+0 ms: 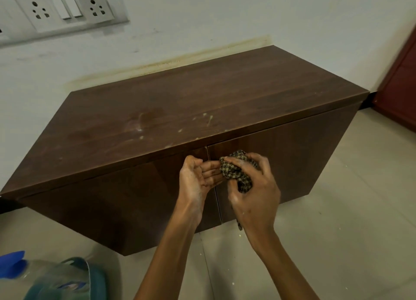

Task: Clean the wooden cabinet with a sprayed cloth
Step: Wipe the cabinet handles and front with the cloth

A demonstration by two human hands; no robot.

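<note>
A dark wooden cabinet stands low against a white wall, its flat top marked by pale smears and flecks near the front edge, its two front doors closed and meeting at a narrow seam just behind a person's hands. In front of that seam a crumpled checked cloth is bunched in the right hand, which reaches in from below with the wrist bent and the back of the hand turned upward; its fingers curl over the top of the cloth and the thumb presses in from the near side, so the hand is clamped around the wad, a loose end of fabric hanging beneath the wrist. The left hand comes up alongside, palm turned toward the cloth, its fingers loosely spread and only partly curled, their tips touching or nearly touching the cloth's left edge without closing on it. Both forearms rise from the bottom of the scene over a pale tiled floor. At lower left, near the cabinet's corner, sits a clear spray bottle with a blue trigger head, lying against a teal item that cannot be made out. A switch and socket panel is fixed to the wall at upper left, and a reddish-brown door edges in at right.
</note>
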